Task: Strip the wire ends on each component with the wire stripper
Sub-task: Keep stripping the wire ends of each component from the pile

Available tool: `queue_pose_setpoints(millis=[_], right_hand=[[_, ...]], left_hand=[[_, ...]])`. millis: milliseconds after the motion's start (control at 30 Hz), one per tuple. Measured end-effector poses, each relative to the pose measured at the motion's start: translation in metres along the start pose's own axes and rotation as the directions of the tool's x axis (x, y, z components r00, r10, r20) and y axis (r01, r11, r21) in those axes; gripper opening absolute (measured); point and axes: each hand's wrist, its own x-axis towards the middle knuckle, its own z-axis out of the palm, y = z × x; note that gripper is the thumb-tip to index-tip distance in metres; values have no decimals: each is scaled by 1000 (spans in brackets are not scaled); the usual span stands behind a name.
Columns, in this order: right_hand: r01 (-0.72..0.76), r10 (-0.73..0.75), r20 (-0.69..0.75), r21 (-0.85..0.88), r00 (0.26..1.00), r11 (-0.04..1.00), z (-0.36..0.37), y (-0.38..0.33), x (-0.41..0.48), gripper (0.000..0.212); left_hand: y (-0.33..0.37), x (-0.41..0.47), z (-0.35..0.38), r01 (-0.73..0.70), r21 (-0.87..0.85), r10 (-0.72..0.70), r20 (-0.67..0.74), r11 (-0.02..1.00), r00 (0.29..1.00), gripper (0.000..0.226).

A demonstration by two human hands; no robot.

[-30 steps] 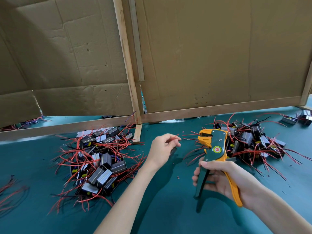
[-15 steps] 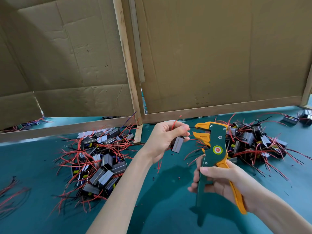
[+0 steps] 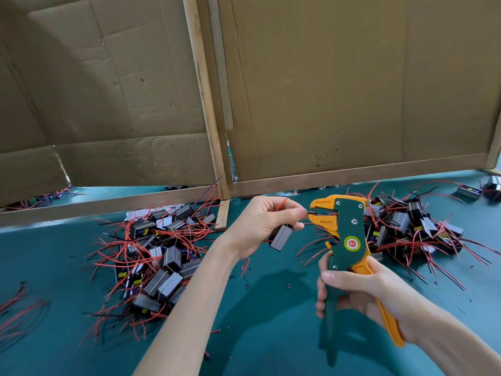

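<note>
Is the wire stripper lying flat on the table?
No, the right hand grips the wire stripper by its handles, head pointing up.

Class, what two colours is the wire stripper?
The wire stripper is orange and dark green; head view.

- Stripper [image 3: 349, 240]: dark green body and one green handle; orange-yellow jaws and other handle; round badge with a yellow ring around red; silver screws.
- Component [image 3: 282, 236]: grey sides with a thin pale line down the middle.
- Red wire [image 3: 282, 204] and black wire [image 3: 311, 212] by the component.
- Table [image 3: 271, 335]: teal, dotted with tiny red and black bits.
- Left pile [image 3: 157, 261]: grey and black blocks; mostly red wires, some black, a few blue; yellow spots.
- Right pile [image 3: 406, 226]: grey and black blocks, red and black wires.
- Cardboard [image 3: 325, 90]: brown, with a few dark specks.
- Frame [image 3: 206, 104]: pale tan wood.
- Loose wires [image 3: 16, 308]: red and black.
</note>
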Motion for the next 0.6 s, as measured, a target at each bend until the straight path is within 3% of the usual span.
queue_pose_setpoints(millis=[333,467,533,600], right_hand=[[-29,16,-266,-48,964,998,16,8,-3,47],[9,22,-199,155,980,988,9,4,4,13],[28,2,-164,176,986,984,5,4,6,10],[42,-16,-148,169,989,985,1,4,6,19]], left_hand=[[-13,3,-4,-29,-61,33,70,998,997,11],[-31,6,0,-54,7,54,33,999,998,24],[-36,7,2,-74,92,75,-9,993,997,24],[-37,7,3,-78,179,90,-58,981,994,22]])
